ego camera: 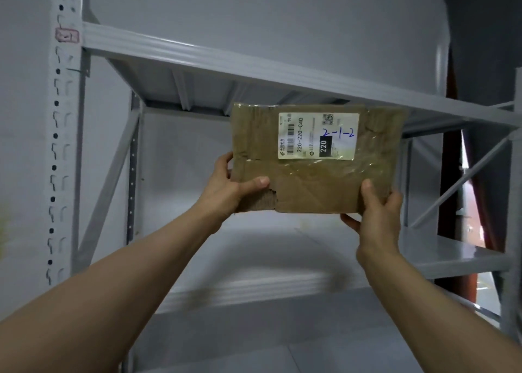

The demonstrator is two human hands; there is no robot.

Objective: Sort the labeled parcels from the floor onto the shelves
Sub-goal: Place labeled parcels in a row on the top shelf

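Two levels of a grey metal rack [135,175] fill the view. The upper shelf [254,64] is seen from below with its ribbed underside. The lower shelf [254,248] has a grey board with a dark shadow near its front lip. The parcel [310,180] is held in the air in front of the bay between them, above the lower shelf and touching neither level.

Both hands carry it. The left hand [226,187] grasps the lower left corner, thumb flat on the front face and fingers [224,159] curled round the left edge. The right hand [378,217] grasps the lower right corner, thumb up the front face and fingers [350,220] hooked under the bottom edge.

On the left stands a perforated post [63,146] with a small red-marked tag [67,35] at the height of the upper shelf; its writing cannot be read. A slanted brace [113,180] runs behind the post. On the right, a dark red column [452,175] stands beside a neighbouring shelf [457,257].

The parcel is a flat brown cardboard packet, creased and glossy with clear tape. It is torn at its lower left so the corrugation shows. Its white label [317,135] sits upper right, turned sideways. It carries a barcode, a QR code, "220-220-C40", a black block reading "220" and "2-1-2" handwritten in blue.
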